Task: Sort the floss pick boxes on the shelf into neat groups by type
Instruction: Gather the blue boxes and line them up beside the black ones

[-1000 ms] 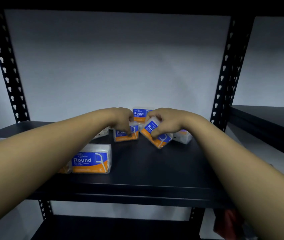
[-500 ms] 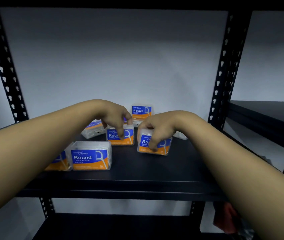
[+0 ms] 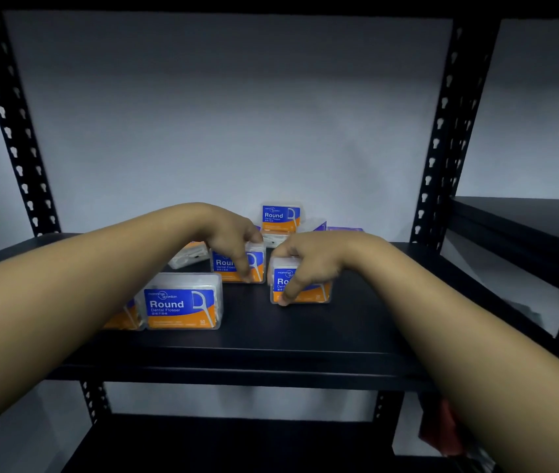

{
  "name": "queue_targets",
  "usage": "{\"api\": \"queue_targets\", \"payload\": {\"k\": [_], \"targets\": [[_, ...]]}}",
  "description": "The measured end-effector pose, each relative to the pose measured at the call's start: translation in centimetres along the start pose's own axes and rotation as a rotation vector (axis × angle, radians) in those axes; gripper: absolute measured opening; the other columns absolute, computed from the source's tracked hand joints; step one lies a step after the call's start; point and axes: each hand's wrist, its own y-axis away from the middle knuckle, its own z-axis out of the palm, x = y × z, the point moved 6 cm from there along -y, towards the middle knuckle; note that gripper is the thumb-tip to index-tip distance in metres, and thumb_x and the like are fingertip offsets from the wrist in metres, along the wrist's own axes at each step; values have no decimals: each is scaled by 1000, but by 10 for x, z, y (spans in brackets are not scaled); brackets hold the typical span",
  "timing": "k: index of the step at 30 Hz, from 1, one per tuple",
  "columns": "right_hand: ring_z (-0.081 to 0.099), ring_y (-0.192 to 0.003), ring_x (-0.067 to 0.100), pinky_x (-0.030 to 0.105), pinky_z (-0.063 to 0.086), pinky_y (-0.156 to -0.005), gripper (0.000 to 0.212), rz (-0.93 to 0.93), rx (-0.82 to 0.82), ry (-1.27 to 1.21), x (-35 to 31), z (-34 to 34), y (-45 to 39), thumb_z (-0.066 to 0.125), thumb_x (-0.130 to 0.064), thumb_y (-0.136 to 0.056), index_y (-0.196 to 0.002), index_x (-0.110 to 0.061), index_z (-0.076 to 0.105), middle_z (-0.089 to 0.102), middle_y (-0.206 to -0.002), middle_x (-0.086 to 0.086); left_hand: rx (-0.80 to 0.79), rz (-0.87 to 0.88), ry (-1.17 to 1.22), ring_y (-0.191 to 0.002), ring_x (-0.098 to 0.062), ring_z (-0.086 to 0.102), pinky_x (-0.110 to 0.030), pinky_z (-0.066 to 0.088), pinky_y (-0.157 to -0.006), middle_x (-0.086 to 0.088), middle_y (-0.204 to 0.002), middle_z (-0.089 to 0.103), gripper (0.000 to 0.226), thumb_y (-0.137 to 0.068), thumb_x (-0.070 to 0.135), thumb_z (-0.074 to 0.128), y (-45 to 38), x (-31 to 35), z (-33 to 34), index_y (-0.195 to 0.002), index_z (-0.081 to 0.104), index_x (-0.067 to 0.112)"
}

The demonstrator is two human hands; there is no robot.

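so from the head view, the left hand [image 3: 233, 240] is clamped over a blue-and-orange floss box [image 3: 238, 266] mid-shelf, and the right hand [image 3: 308, 257] is closed over another box [image 3: 300, 285] just beside it. a third box [image 3: 182, 302] stands up front on the shelf [image 3: 237, 367], with purple ones [image 3: 342, 229] at the back right. i'd slide both boxes level with the front one, labels facing out, keeping purple apart.

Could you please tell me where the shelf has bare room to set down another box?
Bare: the front strip of the shelf and its right side, between the right hand and the right post. Crowded: the middle back, around the left hand, and front left by the near box.
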Motion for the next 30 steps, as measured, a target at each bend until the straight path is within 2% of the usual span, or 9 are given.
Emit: {"api": "queue_targets", "payload": {"k": [4, 7, 9, 11, 13, 15, 19, 23, 30], "targets": [[67, -93, 11, 29, 55, -79, 30, -14, -3, 3, -1, -2, 6, 87, -42, -77, -94, -34, 63, 68, -96, -15, 132, 9, 82, -118, -18, 59, -33, 47, -98, 10, -130, 59, 66, -80, 38, 83, 31, 0, -23, -138, 53, 30], [67, -87, 10, 26, 54, -74, 28, -39, 25, -13, -5, -5, 15, 86, -40, -78, -95, -32, 65, 68, -91, -15, 391, 81, 331, -104, -15, 68, -40, 54, -96, 8, -116, 72, 45, -77, 36, 86, 67, -18, -47, -118, 68, 31], [67, -81, 8, 25, 53, -70, 25, -63, 36, -10, -11, -6, 21, 86, -36, -79, -91, -30, 65, 68, -86, -14, 480, 114, 406, -93, -16, 71, -44, 56, -91, 0, -101, 78, 24, -80, 28, 84, 92, -35, -51, -102, 76, 25], [68, -79, 7, 25, 55, -69, 24, -83, 45, 0, -19, -5, 25, 85, -34, -79, -93, -29, 66, 69, -85, -14, 440, 145, 451, -84, -13, 71, -41, 55, -86, -4, -93, 81, 10, -84, 15, 80, 109, -48, -43, -94, 79, 19], [71, -82, 9, 28, 58, -72, 29, -96, 57, 7, -27, -5, 26, 85, -37, -78, -100, -27, 68, 72, -87, -13, 375, 169, 461, -81, -11, 71, -35, 54, -85, -5, -92, 81, 13, -85, 7, 78, 121, -57, -30, -95, 80, 14], [72, -85, 11, 32, 61, -77, 33, -107, 66, 23, -35, -4, 25, 86, -40, -77, -101, -26, 69, 73, -91, -11, 321, 167, 448, -81, -10, 73, -24, 55, -82, -2, -92, 82, 17, -79, 13, 82, 127, -64, -15, -96, 81, 17], [72, -88, 15, 41, 62, -84, 34, -103, 41, 71, -48, 3, 16, 86, -44, -75, -99, -26, 69, 74, -95, -8, 268, 162, 459, -97, -18, 76, -39, 57, -96, 2, -98, 81, 40, -66, 32, 88, 135, -74, 5, -104, 80, 21], [72, -90, 15, 42, 61, -86, 37, -89, 20, 113, -59, 9, 9, 86, -47, -74, -100, -27, 69, 74, -97, -9, 196, 131, 451, -97, -22, 77, -47, 58, -97, 0, -101, 81, 46, -65, 28, 90, 139, -82, 15, -109, 78, 23], [70, -95, 15, 43, 61, -89, 46, -86, 9, 125, -66, 15, 0, 85, -53, -71, -109, -31, 70, 73, -105, -10, 130, 106, 446, -95, -20, 78, -36, 60, -91, 1, -100, 82, 43, -68, 14, 92, 144, -96, 22, -108, 78, 20]]}}
